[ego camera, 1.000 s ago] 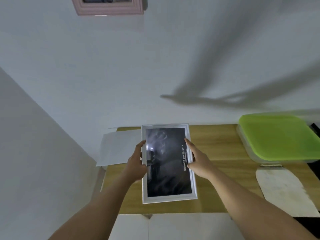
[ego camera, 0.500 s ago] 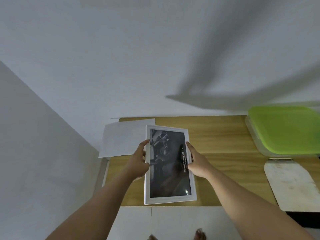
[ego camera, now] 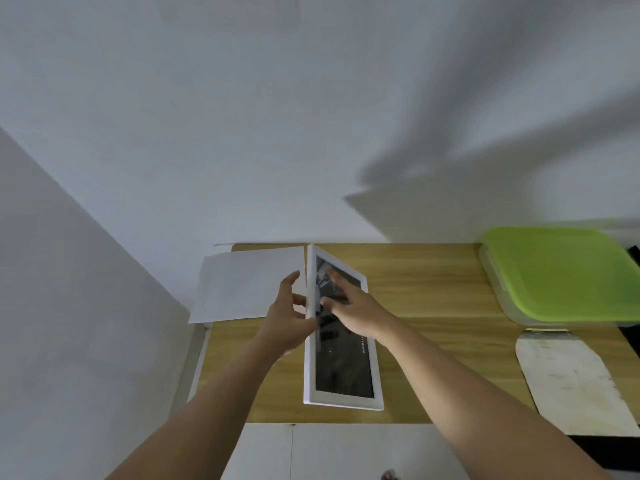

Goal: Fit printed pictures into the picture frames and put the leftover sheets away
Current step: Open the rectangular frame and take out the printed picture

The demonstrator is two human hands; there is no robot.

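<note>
A white picture frame with a dark black-and-white print in it stands tilted over the wooden table, its left long edge raised and its front facing right. My left hand grips that raised left edge, thumb on the front and fingers behind it. My right hand lies against the glass near the upper half with fingers stretched out. A blank white sheet lies on the table's far left corner, overhanging the edge, just left of the frame.
A clear container with a lime-green lid stands at the table's far right. A worn white rounded board lies in front of it. White walls close the left and back sides. White floor tiles show below the table's front edge.
The frame went from facing me nearly flat to standing on its right edge, left side lifted. My right hand shifted from the right rim onto the glass. The view dipped downward.
</note>
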